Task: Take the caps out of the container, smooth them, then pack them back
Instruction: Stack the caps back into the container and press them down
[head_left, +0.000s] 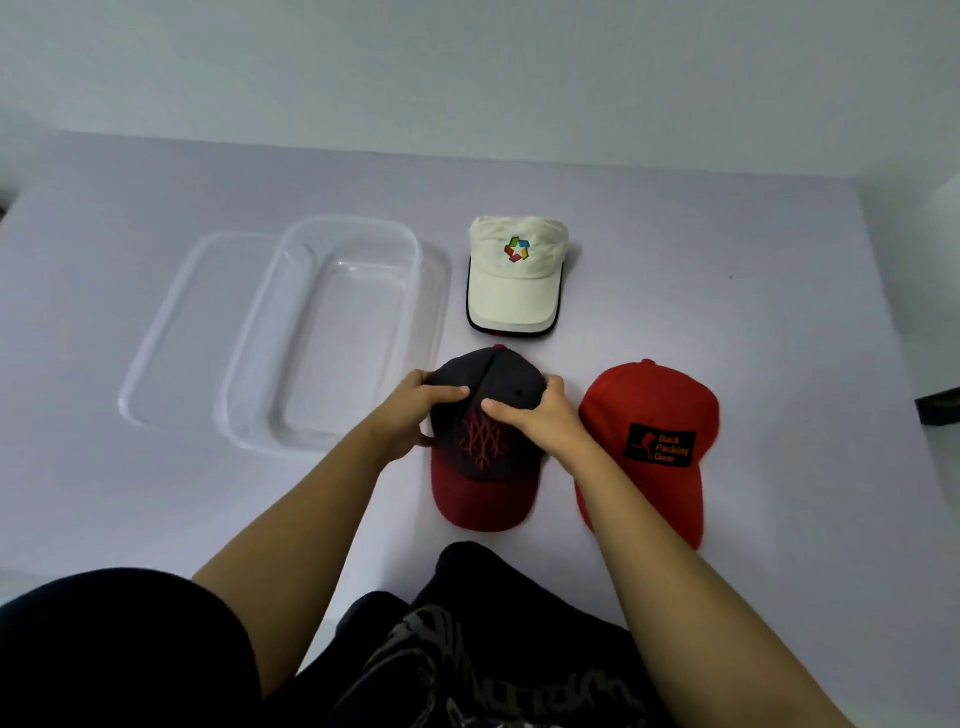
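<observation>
A dark grey cap with a maroon brim (483, 467) lies on the table in front of me, brim toward me. My left hand (415, 410) grips its crown from the left, thumb on top. My right hand (535, 415) holds the crown from the right, thumb pressing near the centre seam. A red cap with a black patch (649, 441) rests just right of it. A white cap with a coloured logo (514, 275) sits farther back. The clear plastic container (415, 249) stands to the left with nothing inside.
A clear lid (171, 322) lies under and left of the container. The pale table (779, 291) ends at a wall behind. A dark object (940, 405) sits at the right edge. My dark clothing fills the bottom of the view.
</observation>
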